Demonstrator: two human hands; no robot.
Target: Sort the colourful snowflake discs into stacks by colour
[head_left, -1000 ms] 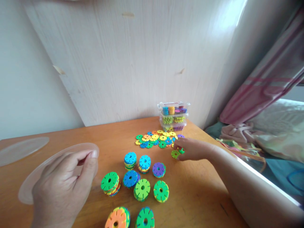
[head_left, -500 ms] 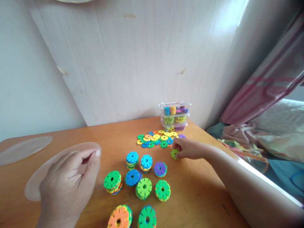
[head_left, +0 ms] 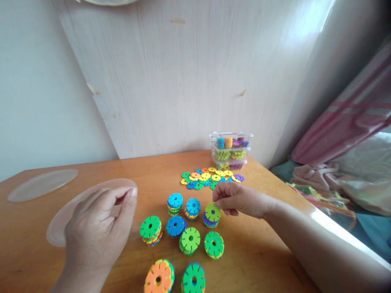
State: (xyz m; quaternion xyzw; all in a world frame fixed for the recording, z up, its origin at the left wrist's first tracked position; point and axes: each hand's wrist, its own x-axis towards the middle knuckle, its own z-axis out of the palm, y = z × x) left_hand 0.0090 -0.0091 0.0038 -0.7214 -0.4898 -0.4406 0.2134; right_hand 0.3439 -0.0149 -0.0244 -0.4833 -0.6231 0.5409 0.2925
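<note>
Right hand had its grip pinched on the edge of a lime disc, which overlapped a purple-topped stack in the view; whether the two touched could not be told. Holding it by the rim left its face and centre hole in sight, which looked useful for matching edges. A level disc and a soft letting-go seemed wisest, as a blue-topped stack stood close by and a sideways nudge might have spilled either pile. Left hand had thumb and fingertip pressed together, nothing visible between them, above a clear plastic sheet, safely apart from the stacks.
</note>
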